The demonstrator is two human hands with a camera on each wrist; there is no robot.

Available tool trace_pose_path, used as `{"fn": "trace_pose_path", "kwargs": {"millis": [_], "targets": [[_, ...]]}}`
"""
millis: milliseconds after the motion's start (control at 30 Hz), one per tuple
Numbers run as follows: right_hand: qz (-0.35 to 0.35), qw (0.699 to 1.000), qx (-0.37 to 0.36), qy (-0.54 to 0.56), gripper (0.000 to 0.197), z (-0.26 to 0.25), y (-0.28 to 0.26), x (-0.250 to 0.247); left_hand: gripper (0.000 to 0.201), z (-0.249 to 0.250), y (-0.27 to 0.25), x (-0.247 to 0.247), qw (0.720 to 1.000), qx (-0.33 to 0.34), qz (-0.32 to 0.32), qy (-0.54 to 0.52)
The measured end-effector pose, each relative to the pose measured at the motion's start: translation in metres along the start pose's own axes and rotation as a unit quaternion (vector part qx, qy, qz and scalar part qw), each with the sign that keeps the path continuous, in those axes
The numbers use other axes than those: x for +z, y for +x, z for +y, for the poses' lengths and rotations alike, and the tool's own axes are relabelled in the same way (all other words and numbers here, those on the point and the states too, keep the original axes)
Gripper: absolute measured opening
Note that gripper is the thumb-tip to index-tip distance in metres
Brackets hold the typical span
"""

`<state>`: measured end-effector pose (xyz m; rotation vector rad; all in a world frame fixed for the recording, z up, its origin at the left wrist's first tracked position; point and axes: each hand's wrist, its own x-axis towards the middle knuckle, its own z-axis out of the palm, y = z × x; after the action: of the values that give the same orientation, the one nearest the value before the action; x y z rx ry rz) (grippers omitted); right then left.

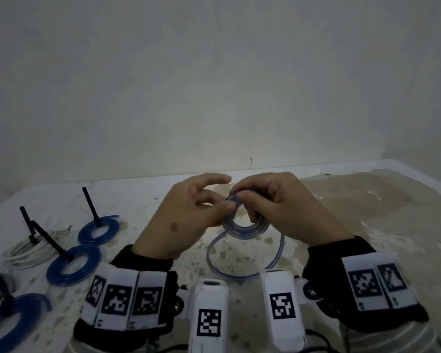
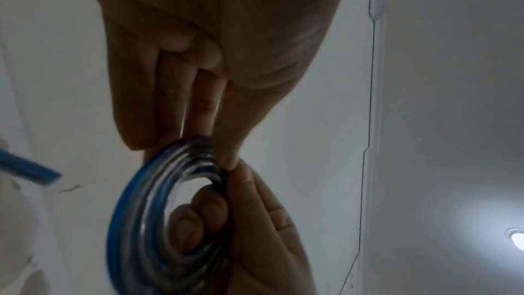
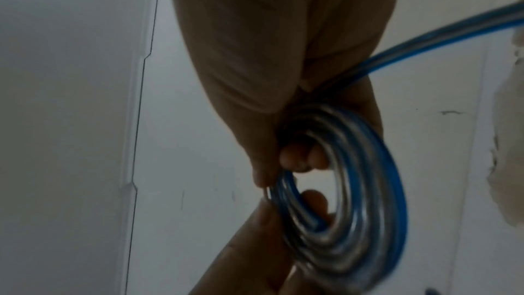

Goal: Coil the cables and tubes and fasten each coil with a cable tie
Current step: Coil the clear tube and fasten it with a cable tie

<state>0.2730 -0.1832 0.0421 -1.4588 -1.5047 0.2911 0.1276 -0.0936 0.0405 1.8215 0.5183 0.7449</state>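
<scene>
Both hands up over the table [image 1: 354, 200], working one clear-blue tube [image 1: 245, 226]. Coil held between them, above the tabletop, several turns stacked flat, opening facing the head camera. Left hand [image 1: 186, 215] pinching the coil's upper-left edge between thumb and forefinger; other fingers loosely spread. Right hand [image 1: 280, 207] curled round the coil's right side, fingers hooked through the centre hole, thumb on top near the left thumb. Thumbs nearly touching at the coil's top. Loose tail [image 1: 242, 272] of the tube dropping from the coil in a wide loop onto the table just in front of the wrists. Left wrist view: coil [image 2: 147, 217] edge-on, left fingertips [image 2: 229, 160] on its rim, right fingers [image 2: 198, 221] visible through the hole. Right wrist view: coil [image 3: 348, 210] gripped, tail [image 3: 439, 33] running off to the upper right. No tie visible on this coil. At far left on the table: finished blue coils [image 1: 73, 264] and white coil [image 1: 31, 250], each with a black tie [image 1: 51, 238] sticking up. Wrist bands with printed markers [image 1: 127, 299] on both arms.
</scene>
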Motion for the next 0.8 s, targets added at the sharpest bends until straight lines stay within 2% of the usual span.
{"fn": "trace_pose_path", "kwargs": {"millis": [100, 167, 233, 367, 433, 500, 567, 600, 700, 800], "targets": [[-0.034, 0.998, -0.017, -0.054, 0.01, -0.003, -0.002, 0.002, 0.021, 0.002, -0.003, -0.005, 0.997, -0.005, -0.044, 0.061], [-0.051, 0.996, -0.016, -0.067, 0.017, -0.004, -0.002, 0.005, 0.012, 0.002, -0.005, -0.006, 0.99, -0.02, -0.085, 0.108], [-0.047, 0.996, -0.018, -0.077, 0.024, -0.004, -0.002, 0.006, 0.014, 0.002, -0.006, -0.007, 0.99, -0.025, -0.088, 0.109], [0.015, 0.999, -0.009, -0.046, 0.007, -0.003, 0.003, 0.006, 0.021, -0.001, -0.003, -0.001, 0.997, 0.015, 0.015, 0.08], [0.029, 0.999, 0.016, 0.015, 0.015, 0.001, 0.004, 0.005, 0.012, -0.004, 0.0, 0.003, 0.997, 0.018, 0.073, 0.033], [0.046, 0.988, 0.058, 0.135, 0.025, 0.002, 0.005, 0.006, 0.008, -0.006, 0.003, 0.008, 0.992, -0.003, 0.113, -0.054], [0.062, 0.968, 0.09, 0.225, 0.03, 0.002, 0.005, 0.008, 0.007, -0.005, 0.004, 0.014, 0.98, -0.036, 0.122, -0.155], [0.064, 0.965, 0.096, 0.234, 0.032, 0.003, 0.005, 0.009, 0.007, -0.005, 0.003, 0.017, 0.973, -0.05, 0.115, -0.192], [0.065, 0.978, 0.086, 0.176, 0.037, 0.008, 0.005, 0.007, 0.007, -0.008, 0.001, 0.024, 0.973, -0.088, 0.055, -0.208], [0.047, 0.995, 0.077, 0.048, 0.04, 0.011, 0.004, 0.001, 0.009, -0.007, 0.0, 0.018, 0.991, -0.083, 0.025, -0.106]]}}
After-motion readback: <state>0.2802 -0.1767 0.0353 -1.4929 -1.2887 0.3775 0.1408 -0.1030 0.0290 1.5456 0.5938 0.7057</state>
